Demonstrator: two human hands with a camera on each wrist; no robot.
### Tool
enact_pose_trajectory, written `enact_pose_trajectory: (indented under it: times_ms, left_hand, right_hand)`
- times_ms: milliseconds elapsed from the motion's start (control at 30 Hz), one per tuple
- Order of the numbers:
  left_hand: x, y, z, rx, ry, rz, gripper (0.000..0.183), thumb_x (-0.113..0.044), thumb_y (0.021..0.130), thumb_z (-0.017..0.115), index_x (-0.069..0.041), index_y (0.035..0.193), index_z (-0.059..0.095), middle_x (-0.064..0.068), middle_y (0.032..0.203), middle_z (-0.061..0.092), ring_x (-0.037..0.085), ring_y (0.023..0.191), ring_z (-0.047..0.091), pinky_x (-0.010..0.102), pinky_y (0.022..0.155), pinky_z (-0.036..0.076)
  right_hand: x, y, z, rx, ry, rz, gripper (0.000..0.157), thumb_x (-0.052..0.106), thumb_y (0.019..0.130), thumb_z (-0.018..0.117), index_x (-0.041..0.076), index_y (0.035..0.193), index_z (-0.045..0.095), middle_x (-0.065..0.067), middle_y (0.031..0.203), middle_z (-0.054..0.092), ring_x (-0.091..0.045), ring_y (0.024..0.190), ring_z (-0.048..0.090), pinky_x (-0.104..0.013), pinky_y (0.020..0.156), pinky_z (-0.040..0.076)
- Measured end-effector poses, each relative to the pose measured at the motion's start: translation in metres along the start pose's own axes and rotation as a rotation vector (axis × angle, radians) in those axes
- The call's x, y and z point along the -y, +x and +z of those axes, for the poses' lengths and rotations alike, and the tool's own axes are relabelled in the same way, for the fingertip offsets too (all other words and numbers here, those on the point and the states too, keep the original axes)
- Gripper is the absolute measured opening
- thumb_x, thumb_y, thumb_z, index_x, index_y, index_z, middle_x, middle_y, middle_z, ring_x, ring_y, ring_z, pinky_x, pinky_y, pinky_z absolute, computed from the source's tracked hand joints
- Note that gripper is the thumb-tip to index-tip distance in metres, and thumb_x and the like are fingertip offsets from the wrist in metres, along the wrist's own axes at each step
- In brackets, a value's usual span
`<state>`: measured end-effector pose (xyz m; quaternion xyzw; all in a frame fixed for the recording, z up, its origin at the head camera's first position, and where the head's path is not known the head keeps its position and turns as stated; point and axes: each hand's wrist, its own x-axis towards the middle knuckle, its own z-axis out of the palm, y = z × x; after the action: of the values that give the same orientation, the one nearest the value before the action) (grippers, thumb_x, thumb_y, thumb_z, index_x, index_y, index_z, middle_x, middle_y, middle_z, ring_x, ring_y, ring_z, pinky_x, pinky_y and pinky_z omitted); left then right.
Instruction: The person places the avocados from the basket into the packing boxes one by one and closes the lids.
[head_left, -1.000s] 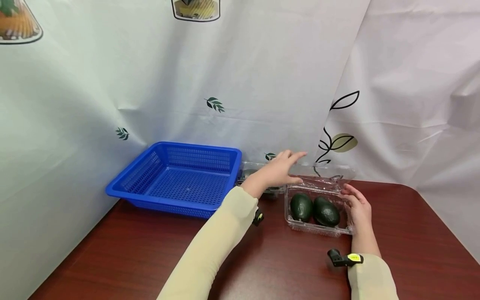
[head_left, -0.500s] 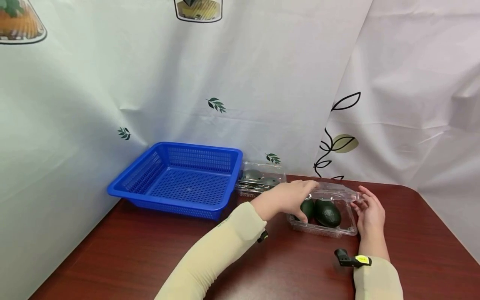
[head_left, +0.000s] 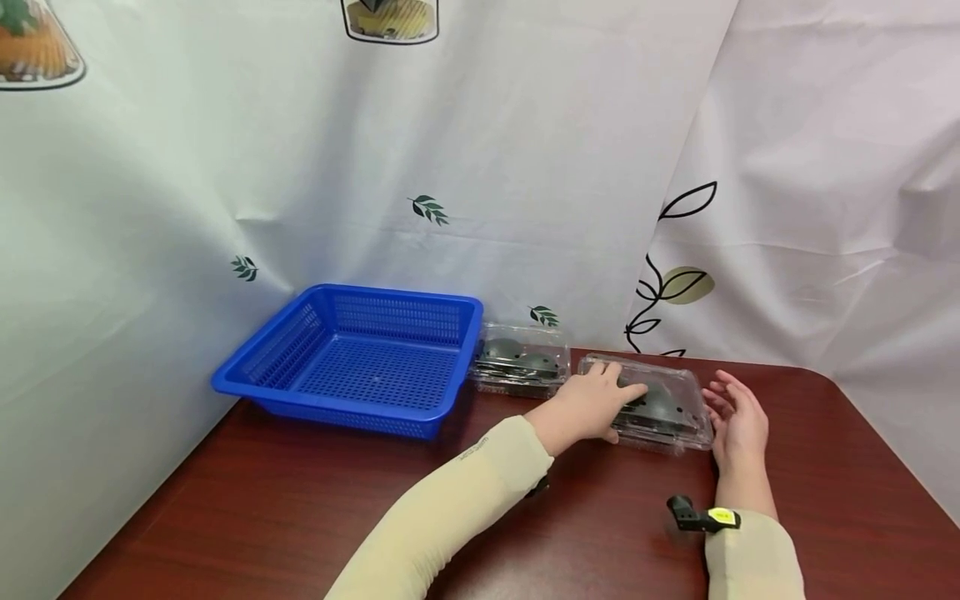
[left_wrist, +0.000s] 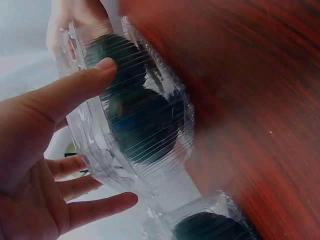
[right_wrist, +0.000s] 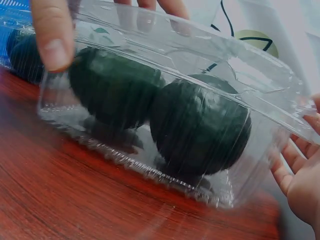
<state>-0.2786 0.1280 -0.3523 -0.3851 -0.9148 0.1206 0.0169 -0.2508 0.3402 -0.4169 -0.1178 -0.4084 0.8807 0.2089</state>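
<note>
A clear plastic clamshell box [head_left: 686,396] with its lid down sits on the right of the table. Two dark green avocados [right_wrist: 200,127] lie side by side in it. My left hand [head_left: 588,404] is spread across the left part of the lid. In the right wrist view its thumb lies at the front rim and its fingers reach over the top. At the box's right end is my right hand [head_left: 738,421], palm toward it, fingers slightly bent with fingertips right at the side.
A second clear box [head_left: 557,346] holding avocados stands to the left, close beside a blue plastic basket [head_left: 348,408]. A white printed cloth [head_left: 525,167] hangs behind the brown table [head_left: 600,533].
The lid, upright at first, has come down over the avocados with my left hand following it toward me. My right hand has shifted slightly outward to the right.
</note>
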Motion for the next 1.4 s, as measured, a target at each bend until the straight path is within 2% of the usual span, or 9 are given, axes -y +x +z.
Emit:
enact_pose_trajectory:
  times_ms: [167,267,467,633,833,1100,1233,1333,1400]
  left_hand:
    - [0.005,0.01,0.001,-0.009,-0.023,-0.074,0.08,-0.056,0.077,0.064,-0.042,0.145,0.024,0.003,0.144,0.028,0.02,0.131,0.029,0.03,0.077,0.05]
    - [0.009,0.016,0.002,-0.008,-0.029,-0.11,0.078,-0.054,0.079,0.064,-0.041,0.145,0.024,0.003,0.143,0.029,0.02,0.129,0.031,0.031,0.077,0.049]
    - [0.012,0.026,0.006,0.002,-0.017,-0.151,0.075,-0.05,0.083,0.061,-0.042,0.146,0.021,0.002,0.141,0.03,0.018,0.127,0.031,0.028,0.069,0.049]
    - [0.012,0.029,0.006,0.012,0.006,-0.17,0.071,-0.047,0.087,0.058,-0.043,0.145,0.018,0.002,0.14,0.03,0.018,0.128,0.029,0.026,0.064,0.048]
    - [0.01,0.029,0.007,0.027,0.005,-0.174,0.064,-0.039,0.092,0.053,-0.046,0.145,0.018,0.002,0.143,0.028,0.018,0.132,0.026,0.026,0.062,0.046]
    - [0.011,0.03,0.009,0.012,-0.002,-0.173,0.064,-0.036,0.092,0.055,-0.046,0.144,0.019,0.001,0.142,0.03,0.017,0.13,0.028,0.026,0.063,0.047]
    - [0.01,0.031,0.01,-0.009,0.003,-0.168,0.06,-0.032,0.096,0.05,-0.045,0.145,0.017,0.002,0.144,0.028,0.019,0.134,0.024,0.03,0.085,0.045]
    - [0.008,0.029,0.013,-0.043,0.034,-0.17,0.06,-0.034,0.096,0.047,-0.044,0.146,0.015,0.003,0.147,0.024,0.021,0.137,0.018,0.035,0.102,0.032]
    - [0.005,0.027,0.015,-0.07,0.07,-0.169,0.059,-0.038,0.096,0.048,-0.042,0.146,0.017,0.004,0.146,0.024,0.023,0.136,0.02,0.036,0.104,0.028]
  right_hand:
    - [-0.001,0.001,0.004,-0.059,-0.14,0.028,0.02,0.018,0.096,0.05,0.013,0.099,0.07,0.0,0.076,0.058,-0.011,0.068,0.058,-0.021,0.06,0.045]
    - [-0.002,0.001,0.005,-0.043,-0.282,0.049,0.016,0.023,0.096,0.052,0.02,0.096,0.067,0.003,0.067,0.053,-0.008,0.058,0.051,-0.02,0.054,0.042]
    - [-0.007,0.002,0.002,0.243,-0.468,0.079,0.014,0.028,0.099,0.043,0.024,0.109,0.052,0.006,0.055,0.046,-0.006,0.042,0.038,-0.023,0.044,0.035]
    - [-0.008,0.003,0.0,0.365,-0.486,0.09,0.03,0.018,0.101,0.035,0.016,0.13,0.037,0.006,0.051,0.046,-0.005,0.036,0.035,-0.023,0.041,0.035]
    - [-0.008,0.004,0.002,0.356,-0.463,0.133,0.048,0.006,0.097,0.031,0.006,0.143,0.018,0.006,0.052,0.046,-0.005,0.035,0.033,-0.022,0.042,0.038]
    - [-0.01,0.005,0.003,0.333,-0.37,0.159,0.051,-0.002,0.092,0.032,0.009,0.141,0.019,0.004,0.051,0.046,-0.005,0.036,0.033,-0.02,0.042,0.036]
    - [-0.009,0.005,0.004,0.314,-0.356,0.157,0.053,-0.004,0.091,0.032,0.009,0.141,0.019,0.004,0.051,0.046,-0.004,0.036,0.034,-0.02,0.042,0.036]
    - [-0.009,0.005,0.003,0.3,-0.357,0.16,0.051,0.0,0.094,0.034,0.01,0.141,0.018,0.004,0.052,0.048,-0.005,0.036,0.035,-0.02,0.043,0.037]
    - [-0.01,0.004,0.002,0.292,-0.355,0.167,0.05,0.004,0.097,0.036,0.011,0.142,0.017,0.004,0.054,0.049,-0.005,0.037,0.036,-0.021,0.044,0.039]
